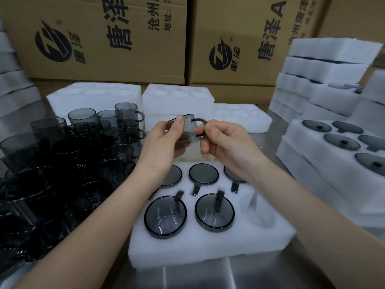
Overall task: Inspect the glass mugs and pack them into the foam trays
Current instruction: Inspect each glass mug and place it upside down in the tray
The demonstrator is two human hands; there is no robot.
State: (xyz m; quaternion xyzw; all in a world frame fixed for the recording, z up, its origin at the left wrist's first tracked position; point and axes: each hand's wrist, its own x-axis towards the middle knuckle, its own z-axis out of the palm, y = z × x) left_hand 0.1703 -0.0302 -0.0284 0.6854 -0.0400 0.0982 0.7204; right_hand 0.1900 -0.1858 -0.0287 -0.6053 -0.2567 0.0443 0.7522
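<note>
Both forearms reach in over the foam tray (208, 247). Left hand (164, 142) curls round the glass mug (188, 131) body, thumb on top; right hand (227, 142) pinches its handle. Mug is held tilted, above the tray's far edge.

back: big brown cardboard boxes (100, 65) with black writing, stacked like a wall | table: shiny grey metal table (198, 277) | light: a bit dim

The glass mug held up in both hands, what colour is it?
Smoky grey, see-through glass mug, with a darker handle; the head view shows it best.
</note>
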